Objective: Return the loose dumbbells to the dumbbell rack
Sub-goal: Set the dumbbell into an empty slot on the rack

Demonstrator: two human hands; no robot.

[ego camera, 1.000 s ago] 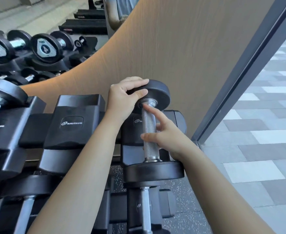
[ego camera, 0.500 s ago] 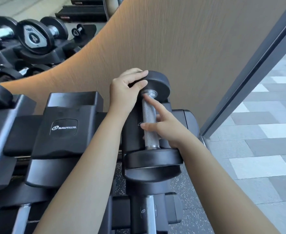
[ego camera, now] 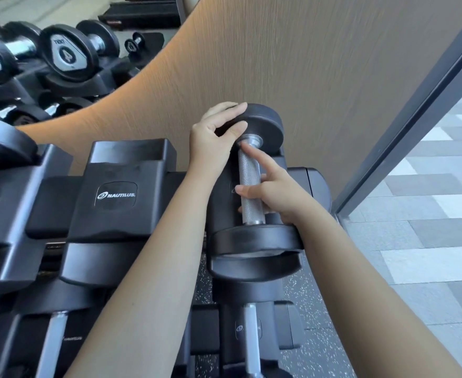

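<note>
Dumbbell (ego camera: 249, 175) with black rubber heads and a knurled steel handle lies in the rightmost top saddle of the black Nautilus rack (ego camera: 116, 170), near the wood-panel wall (ego camera: 292, 64). Left hand (ego camera: 213, 137) clasps its far head; right hand (ego camera: 279, 192) curls round the handle, index finger straight.

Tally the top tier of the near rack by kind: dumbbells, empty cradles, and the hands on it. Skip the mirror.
Dumbbells: 2, the held dumbbell and the left dumbbell
Empty cradles: 1, the middle cradle
Hands: 2, left hand and right hand
Total: 5
</note>
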